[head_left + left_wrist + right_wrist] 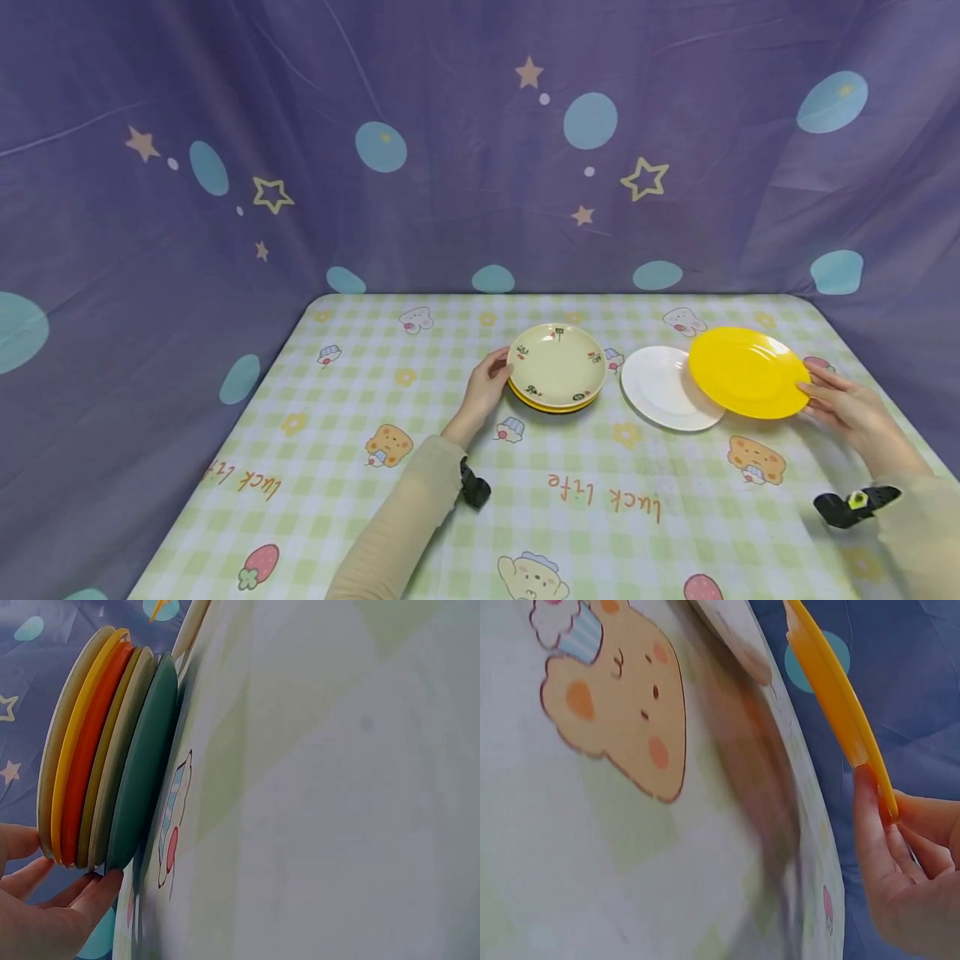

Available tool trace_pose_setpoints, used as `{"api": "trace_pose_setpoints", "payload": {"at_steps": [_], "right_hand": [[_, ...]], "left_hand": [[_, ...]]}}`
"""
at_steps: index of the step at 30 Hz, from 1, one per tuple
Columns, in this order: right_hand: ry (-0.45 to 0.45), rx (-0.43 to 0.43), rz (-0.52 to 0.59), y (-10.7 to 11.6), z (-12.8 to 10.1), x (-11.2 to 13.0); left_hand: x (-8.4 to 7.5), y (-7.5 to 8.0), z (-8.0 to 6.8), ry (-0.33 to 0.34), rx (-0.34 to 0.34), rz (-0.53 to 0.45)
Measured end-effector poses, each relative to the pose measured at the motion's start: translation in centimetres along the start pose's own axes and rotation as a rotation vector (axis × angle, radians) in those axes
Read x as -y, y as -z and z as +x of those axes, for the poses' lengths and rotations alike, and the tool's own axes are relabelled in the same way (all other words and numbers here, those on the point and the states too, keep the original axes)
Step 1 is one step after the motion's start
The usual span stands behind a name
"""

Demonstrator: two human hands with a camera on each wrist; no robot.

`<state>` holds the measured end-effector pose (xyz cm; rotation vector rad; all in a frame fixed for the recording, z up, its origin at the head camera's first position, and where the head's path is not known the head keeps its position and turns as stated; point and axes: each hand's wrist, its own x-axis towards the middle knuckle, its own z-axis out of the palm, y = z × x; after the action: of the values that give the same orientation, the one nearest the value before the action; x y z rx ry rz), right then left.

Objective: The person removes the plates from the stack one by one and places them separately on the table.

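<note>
My left hand [486, 385] touches the left side of a stack of several plates. A cream plate with small printed pictures [557, 365] tops it; yellow, orange [94, 754], olive and beige plates lie beneath, with a green plate [142, 765] lowest. Its fingertips rest along the rims in the left wrist view. By its right edge, my right hand [847, 408] pinches a yellow plate [750, 372], held above the table. That plate partly overlaps the white plate [663, 387] in the head view, hiding its right side.
A green-and-white checked tablecloth [450, 521] with cartoon prints covers the table. Behind it and to the left hangs a purple curtain [465, 208] with stars and blue ovals. Each wrist wears a black strap device [475, 486].
</note>
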<state>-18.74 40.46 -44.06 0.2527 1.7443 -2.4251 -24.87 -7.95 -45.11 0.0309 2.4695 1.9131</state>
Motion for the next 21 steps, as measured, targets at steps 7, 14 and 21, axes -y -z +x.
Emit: {"api": "trace_pose_setpoints", "payload": {"at_steps": [7, 14, 21], "right_hand": [[-0.010, -0.032, -0.145, 1.7, -0.5, -0.1], [-0.037, -0.098, -0.182, 3.7, 0.1, -0.4], [-0.001, -0.099, -0.199, 5.9, 0.7, -1.2]], "left_hand": [[0.1, 0.0, 0.0, 0.001, -0.002, 0.002], [0.0, 0.1, 0.0, 0.004, -0.002, 0.008], [0.0, 0.0, 0.1, 0.020, 0.001, 0.000]]}}
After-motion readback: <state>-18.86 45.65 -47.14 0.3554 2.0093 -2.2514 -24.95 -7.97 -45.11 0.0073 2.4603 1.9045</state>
